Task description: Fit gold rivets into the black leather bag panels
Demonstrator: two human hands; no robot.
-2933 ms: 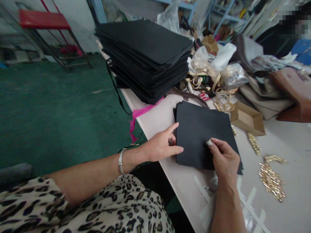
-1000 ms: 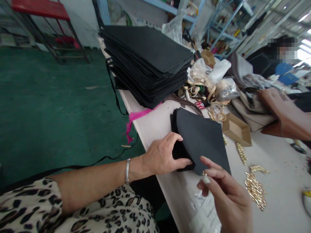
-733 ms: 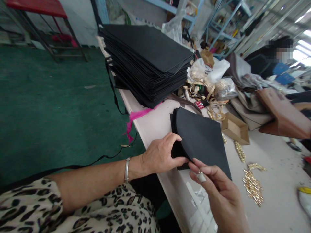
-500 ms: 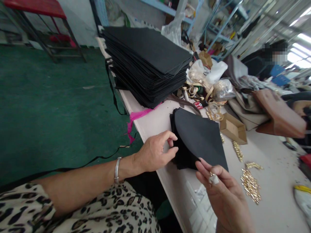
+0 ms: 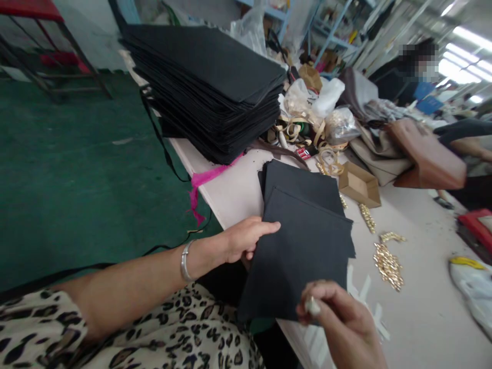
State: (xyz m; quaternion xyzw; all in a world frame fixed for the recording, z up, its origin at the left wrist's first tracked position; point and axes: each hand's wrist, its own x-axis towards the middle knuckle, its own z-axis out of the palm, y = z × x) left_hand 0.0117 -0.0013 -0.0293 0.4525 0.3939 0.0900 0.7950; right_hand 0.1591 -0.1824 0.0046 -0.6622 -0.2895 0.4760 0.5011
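Note:
My left hand [image 5: 246,237] grips the left edge of a flat black panel [image 5: 298,251], its thumb lying on top and its other fingers underneath. The panel is tilted over the table's front edge and overlaps a small pile of similar black panels [image 5: 303,182]. My right hand [image 5: 334,312] is closed, its fingers curled over the panel's lower right part. A small whitish thing [image 5: 312,306] shows at its thumb; I cannot make out whether it is held or worn. Whether this hand touches the panel is also unclear.
A tall stack of black panels [image 5: 207,66] stands at the table's far left. Gold-coloured metal pieces [image 5: 388,266], white strips [image 5: 361,289] and a small cardboard box [image 5: 359,184] lie to the right. Beyond are a brown bag [image 5: 430,154] and a person [image 5: 400,77].
The black panel has come off the small pile toward me and lies flat. My left hand has closed on its edge. My right hand has moved down and left, and the view has shifted.

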